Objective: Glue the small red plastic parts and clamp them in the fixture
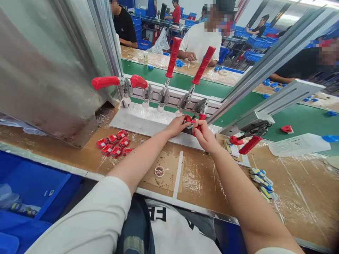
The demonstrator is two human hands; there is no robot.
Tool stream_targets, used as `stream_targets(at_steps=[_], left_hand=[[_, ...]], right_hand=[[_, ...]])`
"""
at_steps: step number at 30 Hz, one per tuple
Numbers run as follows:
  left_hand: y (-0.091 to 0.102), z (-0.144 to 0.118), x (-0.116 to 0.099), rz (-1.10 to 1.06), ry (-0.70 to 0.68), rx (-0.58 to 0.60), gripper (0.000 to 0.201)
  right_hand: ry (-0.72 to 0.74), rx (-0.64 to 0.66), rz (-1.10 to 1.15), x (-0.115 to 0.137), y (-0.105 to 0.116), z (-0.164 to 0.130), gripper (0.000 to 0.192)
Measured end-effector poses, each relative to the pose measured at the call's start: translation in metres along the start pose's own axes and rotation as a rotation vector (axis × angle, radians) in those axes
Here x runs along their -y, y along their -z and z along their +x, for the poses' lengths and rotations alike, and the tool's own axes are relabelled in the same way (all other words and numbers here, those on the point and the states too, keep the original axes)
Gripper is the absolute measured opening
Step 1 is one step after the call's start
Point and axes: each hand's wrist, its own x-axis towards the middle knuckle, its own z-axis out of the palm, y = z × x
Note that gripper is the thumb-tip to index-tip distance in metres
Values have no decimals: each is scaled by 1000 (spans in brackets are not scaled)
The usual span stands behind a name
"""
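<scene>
While the left hand [178, 126] pinches a red part [190, 120] on the plate [137, 120], the right hand [203, 132] apparently grips a clamp handle [201, 117].

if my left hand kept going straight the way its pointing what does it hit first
Probably the small red part already at the left hand's fingertips, then the toggle clamp just behind it; depth is hard to judge.

clamps: toggle clamps [164, 88] in a row at upper centre, behind the metal plate [137, 120]
parts: small clips [114, 143] at left on the table [304, 190]
</scene>
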Motion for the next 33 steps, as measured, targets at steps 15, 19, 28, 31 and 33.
stream_targets(at_steps=[15,19,28,31,33], left_hand=[[164,-157,-136,1055,309,196,30],[186,-199,-124,1301,503,199,41],[167,-198,-112,1277,528,273,41],[170,-190,-112,1280,472,282,44],[165,-183,-113,1283,419,257,48]], right_hand=[[-204,-676,-525,27,79,-97,36],[-502,-732,-490,2,113,-116,38],[-142,-806,586,29,135,-102,36],[39,-731,671,41,165,-70,36],[18,-674,642,40,183,-43,36]])
